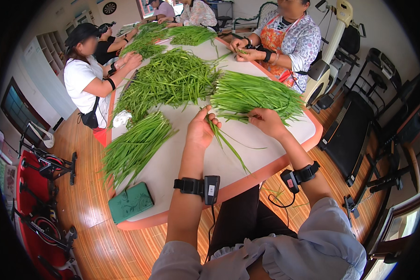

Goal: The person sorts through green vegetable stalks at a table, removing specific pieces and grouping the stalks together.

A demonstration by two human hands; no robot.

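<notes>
My left hand (201, 127) is closed around a few long green chive leaves (231, 145), whose tips trail toward the table's near edge. Beside it, my right hand (267, 122) has its fingers bent at the lower edge of a neat pile of chives (255, 96). Whether those fingertips grip any stems is hidden. A second aligned pile of chives (138, 147) lies to the left of my left hand. Beyond both hands spreads a large loose heap of chives (171, 78).
The white table (182, 161) has an orange-pink rim. A green wallet-like case (131, 202) lies at its near left corner, a crumpled white tissue (122, 119) farther up. People handle greens along both sides. Exercise machines, including a treadmill (348, 129), stand at right.
</notes>
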